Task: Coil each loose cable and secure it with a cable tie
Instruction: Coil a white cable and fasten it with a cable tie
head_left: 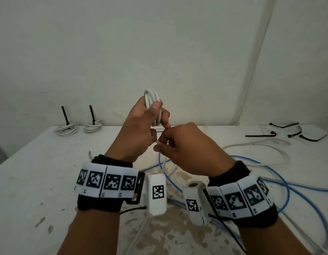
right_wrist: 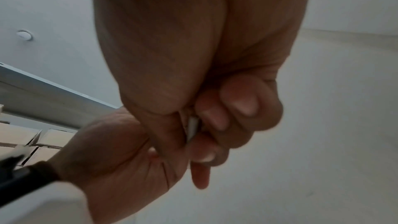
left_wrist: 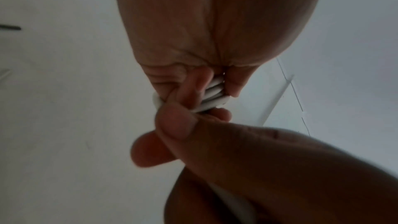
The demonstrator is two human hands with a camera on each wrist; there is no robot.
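The left hand is gripping a coil of thick white round cable, holding it upright above the middle of the worn white table, thumb pressed across the loops. The right hand is pinching the cable's loose tail just below the coil, feeding another turn. Two finished white coils with upright black ties are sitting at the table's far left edge; spare black cable ties are lying near the far right corner. A thin blue cable is looping across the table under the wrists. The stiff loops could be springing apart if the thumb is easing off while reaching for a tie, and the trailing tail looks likely to be snagging the blue cable.
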